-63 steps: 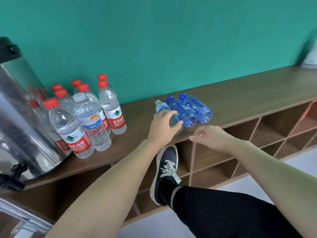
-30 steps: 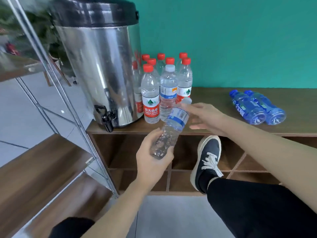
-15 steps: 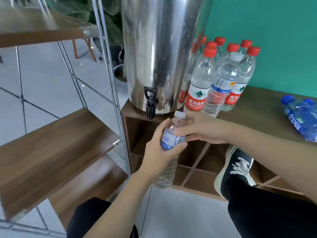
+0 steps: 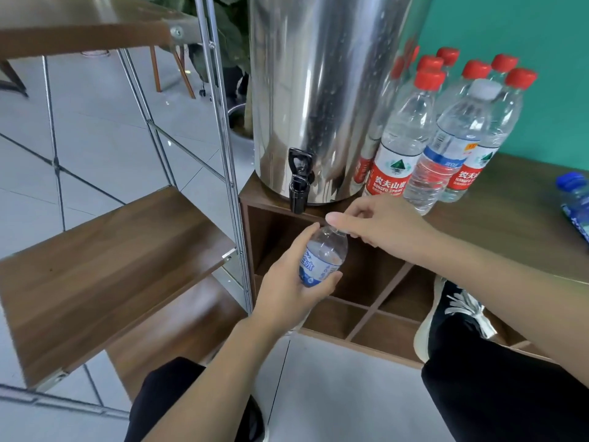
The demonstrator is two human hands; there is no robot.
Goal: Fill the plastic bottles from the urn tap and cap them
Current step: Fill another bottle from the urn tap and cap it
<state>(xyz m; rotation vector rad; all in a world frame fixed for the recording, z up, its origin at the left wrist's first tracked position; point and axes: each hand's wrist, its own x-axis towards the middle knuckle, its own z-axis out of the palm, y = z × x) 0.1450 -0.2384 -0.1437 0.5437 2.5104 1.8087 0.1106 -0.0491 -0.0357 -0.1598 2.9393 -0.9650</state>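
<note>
My left hand (image 4: 287, 295) grips a clear plastic bottle (image 4: 322, 257) with a blue label round its middle. It holds the bottle upright just below and to the right of the black tap (image 4: 299, 183) of the steel urn (image 4: 318, 90). Fingers of my right hand (image 4: 382, 224) pinch the top of the bottle, and they hide the cap. The urn stands at the left end of the wooden cabinet top (image 4: 510, 218).
Several capped bottles (image 4: 411, 135) with red and white lids stand right of the urn. A blue bottle (image 4: 577, 199) lies at the right edge. A metal rack with wooden shelves (image 4: 111, 260) stands close on the left. My shoe (image 4: 452, 314) rests in a cabinet cubby.
My left hand took the bottle from the cabinet top and carried it left to the urn. The bottle now sits nearer the tap, and my right fingers have closed over its top.
</note>
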